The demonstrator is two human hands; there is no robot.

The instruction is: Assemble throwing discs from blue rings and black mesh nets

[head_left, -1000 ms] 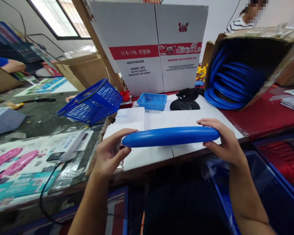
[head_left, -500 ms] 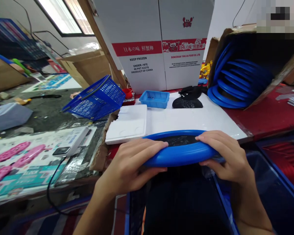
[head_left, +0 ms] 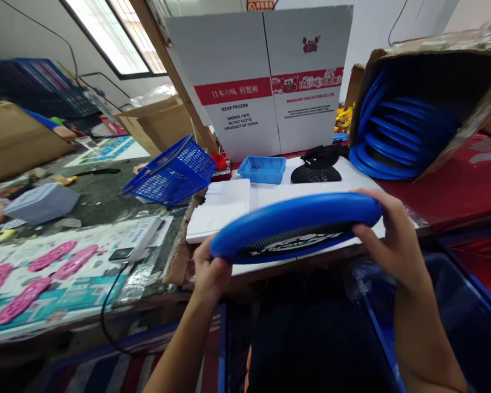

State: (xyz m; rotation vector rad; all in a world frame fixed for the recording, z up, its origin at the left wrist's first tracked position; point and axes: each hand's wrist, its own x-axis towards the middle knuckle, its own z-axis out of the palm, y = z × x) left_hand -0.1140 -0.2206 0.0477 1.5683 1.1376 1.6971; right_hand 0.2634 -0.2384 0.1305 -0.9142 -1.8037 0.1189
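Note:
I hold a blue padded ring (head_left: 294, 221) with a black printed mesh centre, tilted so its underside faces me, over the front edge of the white board (head_left: 311, 192). My left hand (head_left: 210, 273) grips its left rim from below. My right hand (head_left: 387, 240) clasps its right rim, fingers curled over the top edge.
A tipped cardboard box (head_left: 425, 87) at the right holds several more blue rings. Behind the board lie a small blue tray (head_left: 262, 169), black gloves (head_left: 317, 166), a white tray (head_left: 221, 210) and a white carton (head_left: 262, 82). A blue basket (head_left: 172, 174) leans at left.
The ring has been lifted from my lap edge and flipped, so its printed mesh underside now shows. My left hand has shifted from on top of the rim to beneath it.

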